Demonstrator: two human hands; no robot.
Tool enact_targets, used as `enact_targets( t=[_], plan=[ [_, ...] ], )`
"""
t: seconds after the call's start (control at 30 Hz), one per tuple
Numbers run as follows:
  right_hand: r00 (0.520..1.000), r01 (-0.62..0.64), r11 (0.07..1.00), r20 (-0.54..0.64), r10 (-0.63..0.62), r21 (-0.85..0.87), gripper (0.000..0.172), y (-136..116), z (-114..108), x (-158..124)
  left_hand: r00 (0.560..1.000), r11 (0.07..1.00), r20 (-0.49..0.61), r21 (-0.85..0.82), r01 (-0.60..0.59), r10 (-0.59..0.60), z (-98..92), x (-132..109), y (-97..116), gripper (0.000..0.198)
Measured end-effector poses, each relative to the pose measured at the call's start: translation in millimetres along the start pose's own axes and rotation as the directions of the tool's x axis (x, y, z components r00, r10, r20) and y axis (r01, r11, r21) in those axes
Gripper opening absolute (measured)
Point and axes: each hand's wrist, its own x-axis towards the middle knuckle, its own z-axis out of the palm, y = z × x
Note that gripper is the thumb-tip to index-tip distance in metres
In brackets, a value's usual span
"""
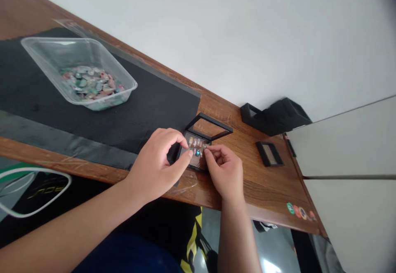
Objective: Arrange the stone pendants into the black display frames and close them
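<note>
A small black-framed case [197, 168] lies near the table's front edge, its windowed lid [210, 126] raised at the back. Small shiny nail-like pieces [198, 143] sit in rows inside, one of them bright teal [197, 153]. Over the case's left side, my left hand [162, 161] has thumb and forefinger curved close together at the pieces; whatever lies between the tips is too small to make out. My right hand [225, 168] is at the case's right side, thumb and forefinger pinched at a piece too small to tell, the other fingers curled.
A clear plastic tub [108, 64] of mixed coloured pieces [89, 82] stands on a black mat [148, 100] at left. Stacked black cases [275, 116] and a single flat one [269, 154] are at right. Round stickers [297, 211] mark the right front corner.
</note>
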Motion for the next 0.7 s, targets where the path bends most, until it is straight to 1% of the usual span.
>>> enact_targets(
  t=[0.2,0.4,0.53,0.7],
  plan=[
    [1.000,0.009,1.000,0.013,-0.008,-0.012,0.019,-2.7,-0.3,0.6,1.000,1.000,0.006,-0.002,0.008,-0.008,-0.7,0.5,1.4,0.005],
    [0.999,0.044,0.999,0.018,-0.045,0.030,0.012,-0.3,-0.5,-0.1,1.000,0.999,0.003,-0.034,0.021,-0.021,-0.9,0.1,1.2,0.005],
    [0.998,0.056,0.997,0.027,-0.057,0.044,0.013,0.9,-0.6,0.1,0.999,0.996,-0.019,-0.080,0.047,-0.048,-1.8,-0.1,1.4,0.006],
    [0.999,0.047,0.999,0.023,-0.047,0.024,0.016,0.2,-0.4,0.0,0.997,0.993,-0.010,-0.097,0.070,-0.071,-2.0,1.3,2.0,0.006]
  ],
)
